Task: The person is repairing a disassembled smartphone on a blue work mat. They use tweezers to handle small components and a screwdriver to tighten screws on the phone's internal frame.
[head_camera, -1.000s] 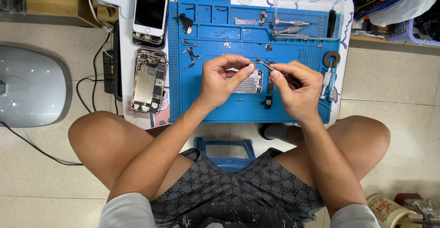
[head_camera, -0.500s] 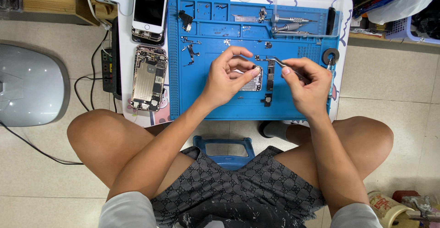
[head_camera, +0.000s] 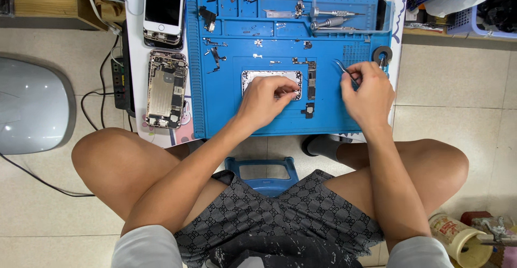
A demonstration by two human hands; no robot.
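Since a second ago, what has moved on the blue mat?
The hands parted: the right hand carried the thin metal tweezers off to the right, and the left hand lowered onto the silver rectangular phone housing. The blue silicone work mat and opened phone beside it stayed put.

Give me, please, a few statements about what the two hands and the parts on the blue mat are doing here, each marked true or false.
1. The left hand rests on the silver phone housing lying on the blue mat. True.
2. The right hand holds a screwdriver. False: it holds thin metal tweezers.
3. An opened phone with its insides showing lies left of the mat. True.
4. The two hands are touching each other. False: they are apart, with small parts on the mat between them.
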